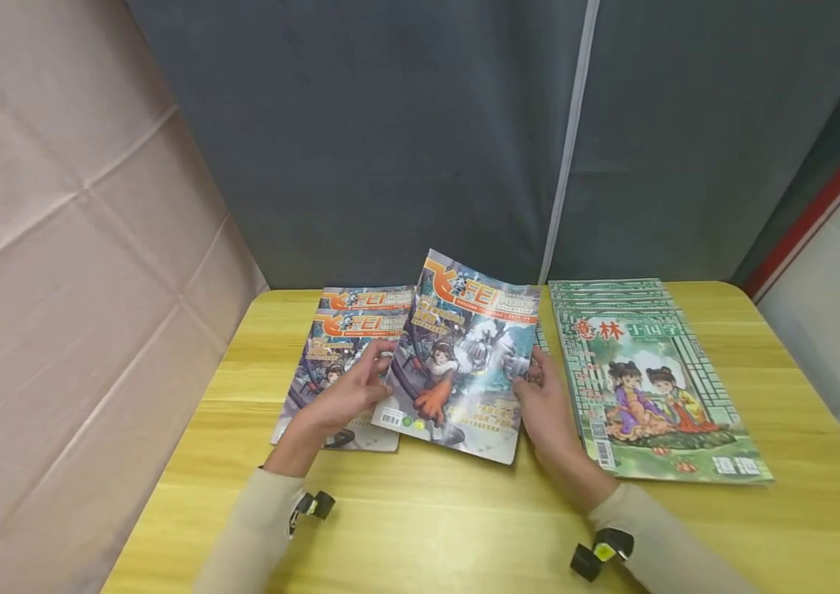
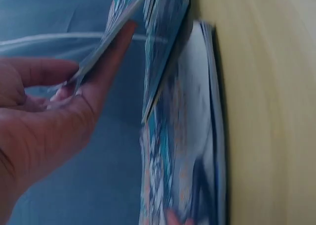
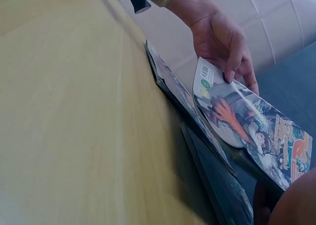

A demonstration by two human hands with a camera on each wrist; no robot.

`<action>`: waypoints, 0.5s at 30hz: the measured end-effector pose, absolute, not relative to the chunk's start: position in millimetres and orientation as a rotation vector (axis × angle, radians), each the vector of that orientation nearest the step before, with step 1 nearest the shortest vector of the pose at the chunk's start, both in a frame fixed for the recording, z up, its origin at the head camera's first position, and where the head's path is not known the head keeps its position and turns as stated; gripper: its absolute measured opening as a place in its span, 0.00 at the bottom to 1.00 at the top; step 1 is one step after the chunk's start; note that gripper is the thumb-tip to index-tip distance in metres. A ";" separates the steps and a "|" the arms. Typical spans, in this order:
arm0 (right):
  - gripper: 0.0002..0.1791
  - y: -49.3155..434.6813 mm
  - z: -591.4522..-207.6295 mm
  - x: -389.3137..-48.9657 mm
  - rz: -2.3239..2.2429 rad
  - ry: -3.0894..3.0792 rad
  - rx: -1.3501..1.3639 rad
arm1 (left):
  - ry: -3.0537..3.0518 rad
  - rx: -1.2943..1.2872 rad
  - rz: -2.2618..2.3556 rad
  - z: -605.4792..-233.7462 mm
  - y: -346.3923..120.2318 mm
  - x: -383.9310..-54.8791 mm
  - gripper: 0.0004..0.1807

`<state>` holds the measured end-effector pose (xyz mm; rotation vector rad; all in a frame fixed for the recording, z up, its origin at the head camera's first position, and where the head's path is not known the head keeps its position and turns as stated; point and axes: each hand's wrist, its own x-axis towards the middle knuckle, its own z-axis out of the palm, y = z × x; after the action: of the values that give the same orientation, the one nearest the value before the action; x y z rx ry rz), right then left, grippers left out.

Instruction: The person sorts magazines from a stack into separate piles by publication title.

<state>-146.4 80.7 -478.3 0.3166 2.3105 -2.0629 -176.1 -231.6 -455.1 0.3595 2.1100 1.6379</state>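
Both hands hold a glossy magazine (image 1: 457, 363) with an orange "FEI" title, tilted over the table. On its left edge the left hand (image 1: 349, 392) pinches the cover, thumb on top and fingers beneath, as the left wrist view's hand (image 2: 54, 96) also shows. At the opposite edge the right hand (image 1: 548, 408) grips it, thumb on the front. Matching magazines (image 1: 316, 367) lie overlapped on the table under and beside the left hand. To the right of the right hand is a fanned pile of green magazines (image 1: 658, 396), its top cover showing two cartoon children.
The yellow wood-grain table (image 1: 420, 528) ends at a dark grey curtain (image 1: 375, 148) behind. A pale padded wall (image 1: 86, 272) stands along the left side. Part of another green-patterned cover (image 1: 542, 337) peeks out behind the held magazine.
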 end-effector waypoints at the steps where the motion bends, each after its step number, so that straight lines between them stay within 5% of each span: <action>1: 0.40 77.3 -479.1 -146.0 -2.058 2.311 0.303 | 2.128 0.371 1.600 -454.3 -237.4 -175.0 0.36; 15: 0.42 20.6 -493.0 -145.4 -2.087 2.161 -0.004 | 2.348 0.347 1.364 -448.6 -310.3 -159.9 0.32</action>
<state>-145.4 20.6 -493.0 -0.0041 2.1607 -2.0872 -159.9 -310.3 -448.6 0.3470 2.3476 1.3643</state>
